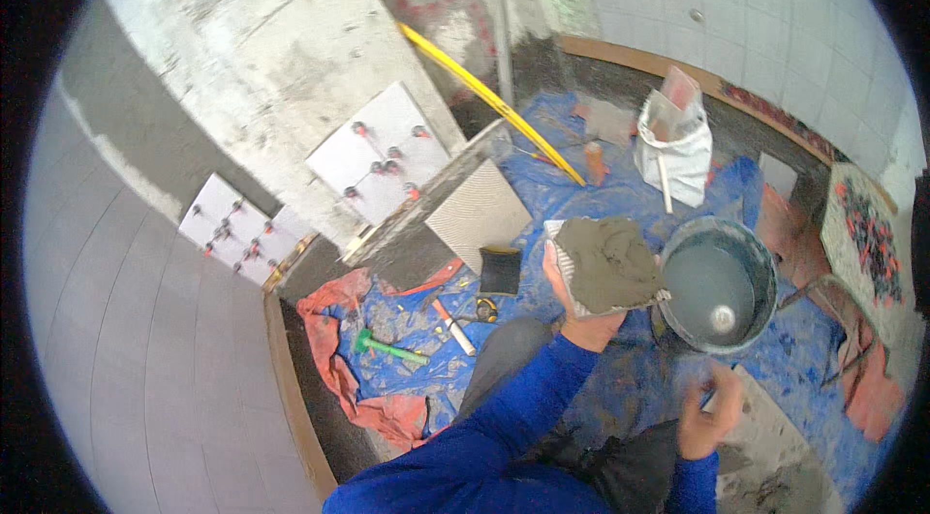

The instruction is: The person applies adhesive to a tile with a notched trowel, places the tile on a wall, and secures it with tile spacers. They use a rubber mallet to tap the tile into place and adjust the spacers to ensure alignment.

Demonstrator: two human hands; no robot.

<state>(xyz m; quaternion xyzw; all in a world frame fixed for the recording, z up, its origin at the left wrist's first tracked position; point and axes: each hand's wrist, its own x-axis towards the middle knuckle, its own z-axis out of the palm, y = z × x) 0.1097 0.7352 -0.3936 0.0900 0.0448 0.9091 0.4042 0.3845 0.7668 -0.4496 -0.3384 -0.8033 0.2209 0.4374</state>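
Note:
My left hand grips a small tile from below and along its left edge. A thick heap of wet grey mortar covers most of the tile's face, and the tile's ribbed edge shows on the left. Just right of it stands a round dark bucket of greyish water, with a pale round thing in it. My right hand is below the bucket, over a grey board. Motion smears its fingers, so whether they hold anything is unclear.
A green mallet and a hammer lie on the blue tarp. A ribbed tile leans ahead, near a yellow level. A white sack stands beyond the bucket; clip-studded tiles line the left wall.

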